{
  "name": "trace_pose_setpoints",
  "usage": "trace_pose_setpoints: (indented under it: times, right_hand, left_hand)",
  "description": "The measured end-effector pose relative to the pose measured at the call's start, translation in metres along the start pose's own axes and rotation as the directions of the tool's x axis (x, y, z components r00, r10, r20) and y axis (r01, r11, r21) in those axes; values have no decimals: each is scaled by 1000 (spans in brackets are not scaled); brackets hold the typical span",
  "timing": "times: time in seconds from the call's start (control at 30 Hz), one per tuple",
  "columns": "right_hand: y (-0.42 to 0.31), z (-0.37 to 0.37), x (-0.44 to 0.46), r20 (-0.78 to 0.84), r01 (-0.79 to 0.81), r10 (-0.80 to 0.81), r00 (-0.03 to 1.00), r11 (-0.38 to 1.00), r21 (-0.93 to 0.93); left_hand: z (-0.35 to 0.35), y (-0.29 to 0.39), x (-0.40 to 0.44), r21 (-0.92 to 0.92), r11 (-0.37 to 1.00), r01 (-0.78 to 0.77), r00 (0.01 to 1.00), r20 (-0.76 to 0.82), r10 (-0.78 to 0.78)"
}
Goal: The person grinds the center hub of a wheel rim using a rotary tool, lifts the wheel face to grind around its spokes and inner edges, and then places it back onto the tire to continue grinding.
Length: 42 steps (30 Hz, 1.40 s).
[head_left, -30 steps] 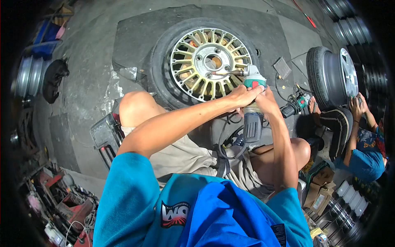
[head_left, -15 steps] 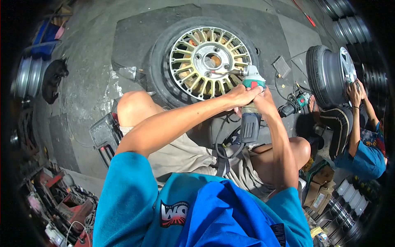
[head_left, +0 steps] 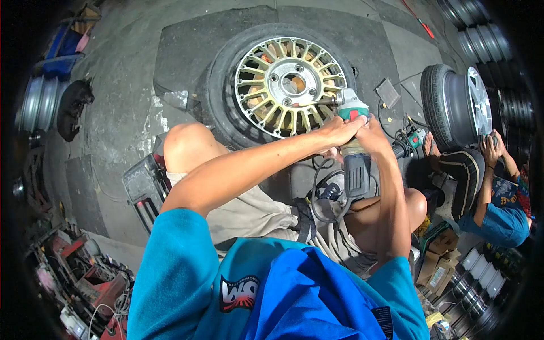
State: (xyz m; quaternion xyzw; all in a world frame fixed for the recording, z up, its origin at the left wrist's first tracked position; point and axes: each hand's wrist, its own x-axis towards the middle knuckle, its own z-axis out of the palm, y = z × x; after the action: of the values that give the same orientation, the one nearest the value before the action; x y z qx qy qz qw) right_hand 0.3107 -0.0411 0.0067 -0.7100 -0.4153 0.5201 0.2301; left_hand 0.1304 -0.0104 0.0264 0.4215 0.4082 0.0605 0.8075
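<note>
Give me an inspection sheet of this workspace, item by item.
Surface: dark mat on the floor, pale patches beside it.
Job's things: gold-spoked wheel lying on a tyre; grinder held at the wheel's near right edge, its bit over the wheel, contact unclear.
Clutter: second grinder on the floor at right; boxes lower right; jumbled gear lower left.
Grippers: left hand and right hand both clasp the grinder.
Cables: cord looped below the grinder, near the lap.
Surroundings: another person at right, hands at a silver wheel; rims beyond.
</note>
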Motion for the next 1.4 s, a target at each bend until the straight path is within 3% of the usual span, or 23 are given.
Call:
trace_pose_setpoints:
  times: [0.1,0.17,0.3,0.43,0.5,0.6,0.67,0.77,0.9,0.97,1.03,1.1,1.17,1.23,1.3,1.4]
  right_hand:
    - [-15,-1,-6,23,-12,10,1000,997,77]
    - [-25,1,-9,-82,21,-22,996,1000,-17]
    - [-12,-5,-1,-41,-2,-1,999,998,-63]
    - [-18,-3,-6,-129,19,-28,991,998,-63]
    - [-20,-5,-5,-141,7,-19,990,996,-86]
    - [-6,-11,7,-65,40,-47,997,994,-100]
    - [-3,-11,11,-175,69,-98,980,984,-166]
    - [-45,-6,-20,-160,14,-40,986,987,-157]
    - [-24,-11,-7,-92,66,-78,993,990,-126]
    - [-35,-11,-12,-157,59,-97,983,971,-233]
    - [-39,-13,-13,-149,50,-88,985,969,-244]
    - [-38,-11,-16,-143,42,-80,986,967,-252]
    - [-28,0,-18,-130,46,-51,990,998,-43]
    - [-12,9,-16,-161,60,-62,985,998,-21]
    - [-10,23,-27,-117,4,19,993,981,193]
    - [16,38,-23,-101,-21,52,994,958,287]
  left_hand:
    - [-1,0,10,5,997,-78,997,-4,78]
    - [-1,-1,18,34,999,-36,997,-71,38]
    - [0,-1,14,-38,998,-43,999,17,43]
    - [-3,6,14,14,1000,-26,999,48,25]
    - [3,7,7,-17,997,-81,997,-10,81]
    - [2,10,3,-56,986,-157,987,28,159]
    - [2,11,6,-54,986,-158,986,36,160]
    - [6,18,-5,-25,992,-122,993,2,122]
    - [2,16,0,-21,994,-107,994,20,107]
    - [2,7,11,2,996,-89,996,19,89]
    - [7,4,16,-113,974,-198,979,31,202]
    - [5,5,17,-68,989,-132,991,21,134]
    - [2,6,13,-24,998,-64,998,9,64]
    - [-4,10,-4,60,996,-63,997,38,60]
    - [-7,5,-8,62,996,-57,997,60,54]
    - [-10,-5,-7,205,979,-5,1000,24,0]
